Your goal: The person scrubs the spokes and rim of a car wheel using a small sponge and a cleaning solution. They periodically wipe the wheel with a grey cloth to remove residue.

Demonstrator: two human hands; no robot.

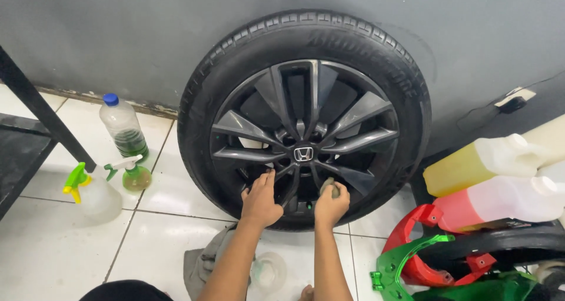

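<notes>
Hands work low on a car wheel (303, 118) that leans upright against a grey wall (118, 30) on a white tiled floor (53, 254). The left hand (260, 200) lies flat with its fingers stretched out and close together, fingertips pressed on a lower spoke of the dark alloy rim, left of the hub. The right hand (331, 205) is curled shut around a small greyish pad (329, 186), which it pushes against a lower spoke just right of the hub; only the pad's top shows above the knuckles. Under the forearms a grey cloth (203, 263) lies crumpled on the tiles, with a small clear container (271, 273) beside it. Left of the wheel stand a clear bottle with a blue cap (123, 127) and two spray bottles (112, 183). On the right, well apart from the hands, lie a yellow jug (477, 163), a pink jug (500, 201) and red and green plastic parts (424, 260)
</notes>
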